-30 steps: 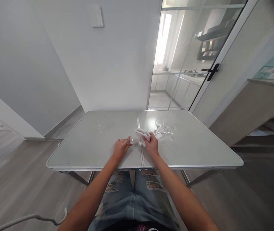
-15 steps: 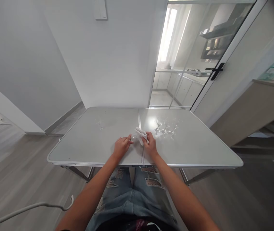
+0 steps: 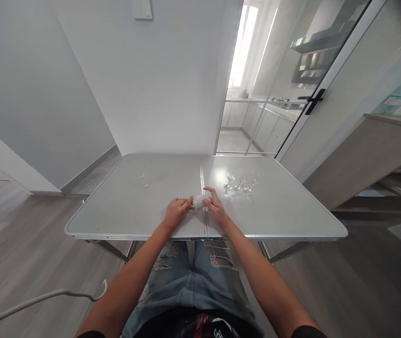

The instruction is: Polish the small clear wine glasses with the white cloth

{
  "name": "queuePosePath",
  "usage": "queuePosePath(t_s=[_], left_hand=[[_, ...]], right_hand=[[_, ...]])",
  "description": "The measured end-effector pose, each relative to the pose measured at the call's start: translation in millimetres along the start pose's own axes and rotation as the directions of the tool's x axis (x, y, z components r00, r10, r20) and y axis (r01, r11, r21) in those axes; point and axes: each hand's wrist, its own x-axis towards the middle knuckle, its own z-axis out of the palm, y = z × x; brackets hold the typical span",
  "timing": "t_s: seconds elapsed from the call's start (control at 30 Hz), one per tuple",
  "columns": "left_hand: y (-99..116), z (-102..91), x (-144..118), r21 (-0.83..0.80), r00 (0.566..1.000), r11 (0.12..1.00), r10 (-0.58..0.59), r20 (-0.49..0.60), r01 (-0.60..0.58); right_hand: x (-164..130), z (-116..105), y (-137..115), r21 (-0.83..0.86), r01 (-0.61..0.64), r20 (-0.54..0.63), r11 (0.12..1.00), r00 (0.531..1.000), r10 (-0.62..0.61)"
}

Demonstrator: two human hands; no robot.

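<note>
Over the table's middle seam, both hands are closed around a clear stemmed glass (image 3: 197,203) held tilted on its side. My left hand (image 3: 178,211) grips its left end with the fingers pinched together. At the other end, my right hand (image 3: 216,207) presses a white cloth (image 3: 206,197) against the glass, thumb and fingers curved about it. Much of the cloth is hidden; whether it sits inside the bowl or around it, I cannot tell.
Several clear stemmed glasses (image 3: 239,184) stand right of centre on the grey folding table (image 3: 278,211). Something small and transparent (image 3: 143,179) is at the left. A wall and a glass door (image 3: 257,94) rise behind the far edge. A pale cable (image 3: 56,293) hangs lower left.
My right hand has shifted its hold, with its index finger now lifted outward. Less of the white cloth shows than before. The view has moved slightly.
</note>
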Motion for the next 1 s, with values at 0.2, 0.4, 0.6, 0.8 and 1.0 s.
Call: queuePosePath(t_s=[0.2,0.4,0.6,0.8,1.0], left_hand=[[0,-0.7,1,0.071,0.999,0.997,-0.023,0.044,0.02],[1,0.1,1,0.08,1.0,0.997,-0.016,0.027,0.014],[1,-2.9,-2,-0.057,0.996,0.997,-0.046,0.078,0.051],[5,-9.1,-1,-0.199,0.995,0.978,-0.038,0.097,0.057],[5,-7.2,1,-0.258,0.997,0.965,-0.017,0.078,0.036]], right_hand=[[1,-1,3,0.01,0.0,0.0,1.0,1.0,0.0],[5,-1,11,-0.03,0.01,-0.052,0.999,0.999,-0.011],[-1,-14,-3,-0.008,-0.074,0.05,0.997,0.996,0.074],[-5,-41,-34,-0.343,0.17,0.341,0.924,0.939,-0.046],[6,-50,-41,-0.389,0.336,0.505,0.858,0.857,-0.107]])
